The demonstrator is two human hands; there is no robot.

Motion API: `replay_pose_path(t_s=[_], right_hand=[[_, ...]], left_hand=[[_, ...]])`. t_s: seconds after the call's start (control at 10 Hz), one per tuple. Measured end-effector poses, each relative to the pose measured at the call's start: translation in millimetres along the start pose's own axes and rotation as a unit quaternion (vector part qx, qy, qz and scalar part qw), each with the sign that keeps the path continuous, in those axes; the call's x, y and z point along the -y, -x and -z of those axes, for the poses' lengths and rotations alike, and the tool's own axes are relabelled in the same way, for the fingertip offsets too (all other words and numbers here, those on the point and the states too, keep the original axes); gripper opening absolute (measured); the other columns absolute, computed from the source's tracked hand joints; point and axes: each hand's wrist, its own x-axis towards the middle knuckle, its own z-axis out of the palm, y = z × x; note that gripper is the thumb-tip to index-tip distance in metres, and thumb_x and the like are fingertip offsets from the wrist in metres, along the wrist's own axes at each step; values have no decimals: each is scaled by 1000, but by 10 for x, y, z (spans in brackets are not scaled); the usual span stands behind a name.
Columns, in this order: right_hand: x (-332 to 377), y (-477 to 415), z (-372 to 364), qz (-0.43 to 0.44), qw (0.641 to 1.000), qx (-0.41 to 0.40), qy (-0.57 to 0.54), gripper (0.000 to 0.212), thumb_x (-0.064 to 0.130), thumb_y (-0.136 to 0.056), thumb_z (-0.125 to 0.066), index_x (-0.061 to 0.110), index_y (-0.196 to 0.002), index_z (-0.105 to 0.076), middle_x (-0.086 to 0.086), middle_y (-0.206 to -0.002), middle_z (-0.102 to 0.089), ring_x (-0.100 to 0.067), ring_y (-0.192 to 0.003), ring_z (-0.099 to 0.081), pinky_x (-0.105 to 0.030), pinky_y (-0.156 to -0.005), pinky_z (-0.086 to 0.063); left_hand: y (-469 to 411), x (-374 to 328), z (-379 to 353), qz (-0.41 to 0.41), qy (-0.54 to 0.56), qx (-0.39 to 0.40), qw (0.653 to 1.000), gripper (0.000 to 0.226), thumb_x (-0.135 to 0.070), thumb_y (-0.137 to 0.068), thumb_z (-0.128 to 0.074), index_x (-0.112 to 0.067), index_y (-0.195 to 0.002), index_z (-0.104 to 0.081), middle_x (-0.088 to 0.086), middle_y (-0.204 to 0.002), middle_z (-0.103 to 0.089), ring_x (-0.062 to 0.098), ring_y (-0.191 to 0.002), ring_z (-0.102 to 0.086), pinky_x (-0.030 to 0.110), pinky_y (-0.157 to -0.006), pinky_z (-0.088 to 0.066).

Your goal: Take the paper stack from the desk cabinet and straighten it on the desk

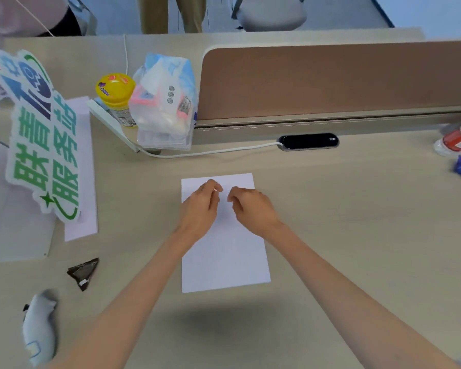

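Observation:
A white paper stack lies flat on the beige desk, its long side running away from me. Both my hands hover over its far half. My left hand has its fingers curled, thumb and forefinger pinched near the top edge. My right hand is beside it, fingers also curled down toward the sheet. Whether either hand grips the paper is not clear. The desk cabinet is not in view.
A green and blue cut-out sign lies on sheets at the left. A yellow-lidded jar and a plastic bag stand behind. A brown divider panel, a black socket box, a dark wrapper and a grey object surround the paper.

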Motion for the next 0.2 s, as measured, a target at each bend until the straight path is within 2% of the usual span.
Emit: replay_pose_path(t_s=[0.1, 0.2], right_hand=[[153, 312, 418, 42, 998, -17, -40, 27, 10, -91, -40, 15, -105, -63, -2, -97, -72, -28, -87, -67, -36, -73, -51], [292, 765, 951, 79, 981, -58, -165, 23, 10, -94, -45, 17, -101, -66, 4, -86, -71, -16, -77, -68, -33, -72, -54]], left_hand=[[202, -391, 296, 2, 146, 11, 989, 17, -16, -99, -39, -19, -102, -56, -1, -74, -66, 16, -65, -58, 36, -68, -51], [546, -766, 726, -35, 238, 12, 971, 20, -10, -99, -42, -18, -104, -59, 3, -77, -70, 12, -66, -60, 24, -68, -49]])
